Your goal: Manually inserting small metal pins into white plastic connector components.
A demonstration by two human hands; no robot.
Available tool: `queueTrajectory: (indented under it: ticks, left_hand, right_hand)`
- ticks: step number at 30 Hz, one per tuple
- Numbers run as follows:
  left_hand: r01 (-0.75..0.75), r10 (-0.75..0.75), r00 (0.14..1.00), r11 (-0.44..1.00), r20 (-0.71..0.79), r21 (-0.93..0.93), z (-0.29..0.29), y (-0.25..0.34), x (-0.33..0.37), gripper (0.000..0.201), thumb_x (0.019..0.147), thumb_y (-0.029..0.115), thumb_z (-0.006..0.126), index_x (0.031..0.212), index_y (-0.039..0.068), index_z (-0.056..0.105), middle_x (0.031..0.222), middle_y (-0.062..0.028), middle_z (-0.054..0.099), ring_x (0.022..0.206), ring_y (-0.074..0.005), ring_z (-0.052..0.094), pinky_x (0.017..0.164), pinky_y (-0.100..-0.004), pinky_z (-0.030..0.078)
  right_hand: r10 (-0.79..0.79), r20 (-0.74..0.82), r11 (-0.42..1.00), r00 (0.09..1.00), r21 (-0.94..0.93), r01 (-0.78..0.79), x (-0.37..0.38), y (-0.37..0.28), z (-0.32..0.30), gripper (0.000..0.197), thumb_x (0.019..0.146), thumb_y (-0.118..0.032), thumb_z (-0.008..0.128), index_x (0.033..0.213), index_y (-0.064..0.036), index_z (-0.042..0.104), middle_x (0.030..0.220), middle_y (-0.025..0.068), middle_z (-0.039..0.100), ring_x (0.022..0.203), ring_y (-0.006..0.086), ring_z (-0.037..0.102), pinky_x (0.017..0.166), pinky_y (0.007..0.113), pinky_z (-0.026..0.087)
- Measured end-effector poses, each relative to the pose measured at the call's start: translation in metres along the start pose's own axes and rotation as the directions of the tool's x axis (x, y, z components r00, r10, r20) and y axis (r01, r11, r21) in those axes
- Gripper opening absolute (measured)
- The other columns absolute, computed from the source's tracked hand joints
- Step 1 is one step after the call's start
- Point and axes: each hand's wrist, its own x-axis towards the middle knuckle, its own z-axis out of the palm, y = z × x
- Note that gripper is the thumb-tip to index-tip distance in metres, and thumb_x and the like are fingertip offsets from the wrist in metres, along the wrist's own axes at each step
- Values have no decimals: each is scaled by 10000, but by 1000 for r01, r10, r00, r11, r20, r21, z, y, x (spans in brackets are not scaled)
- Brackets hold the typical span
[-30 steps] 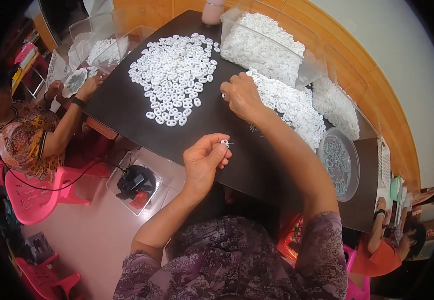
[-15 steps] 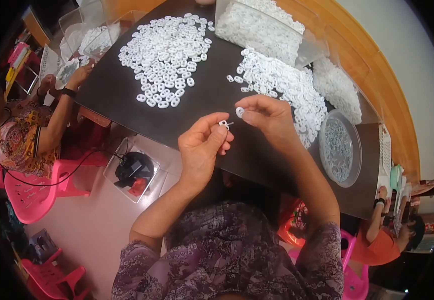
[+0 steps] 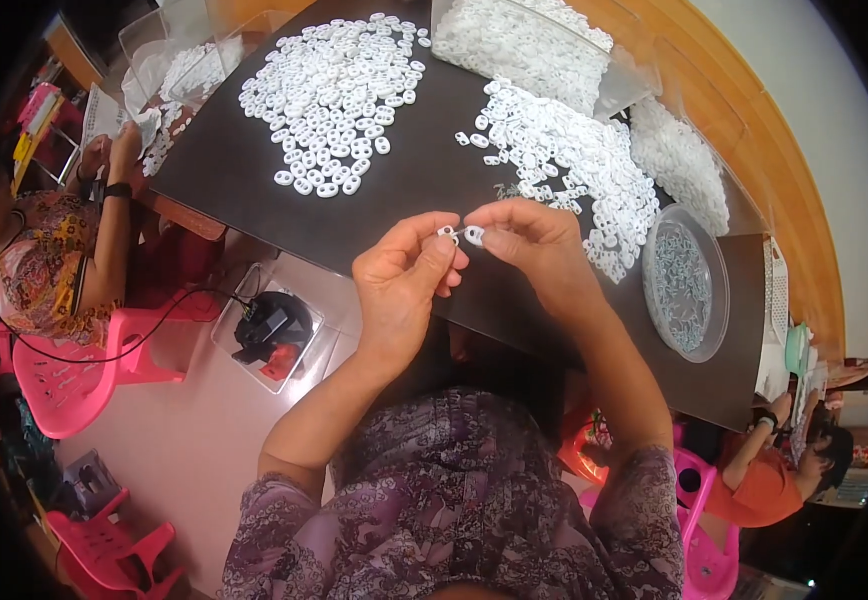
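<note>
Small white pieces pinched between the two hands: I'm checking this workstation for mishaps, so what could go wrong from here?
1. The left hand and right hand join two small white pieces near the dark table's edge; a slip could drop one to the floor.
2. The right forearm lies close to the loose pile of white pieces; a sweep might scatter them.
3. The round clear tray sits near the table edge and might get knocked off.

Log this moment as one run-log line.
left hand: pinching small white piece | right hand: pinching white ring | pieces meet above dark table edge | white piles behind
</note>
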Motion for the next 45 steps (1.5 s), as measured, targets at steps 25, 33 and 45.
queueTrajectory:
  ticks: [25,33,45]
  left_hand:
    - [129,-125,991,989,54,-73,-8,-5,-10,169,884,77,575,994,-48,605,741,-80,625,583,-92,553,516,-195,436]
    - [70,-71,998,996,3,48,-7,-4,-12,178,898,99,565,1013,-32,601,756,-48,622,601,-61,541,529,-181,431]
    - [11,-7,1000,987,-28,159,-8,-5,-15,176,897,93,555,1018,-25,603,775,-32,620,629,-54,541,553,-173,431]
  right_hand:
    - [156,-163,975,974,183,-125,-7,1,21,162,846,-110,610,944,19,614,775,35,620,627,71,523,561,199,416]
    - [63,-117,986,991,159,-44,-5,6,22,172,820,-29,588,982,18,621,823,34,631,712,77,551,628,207,435]
    - [3,-107,999,994,51,3,-6,9,26,154,826,-17,594,972,-13,643,840,10,633,731,54,548,642,192,439]
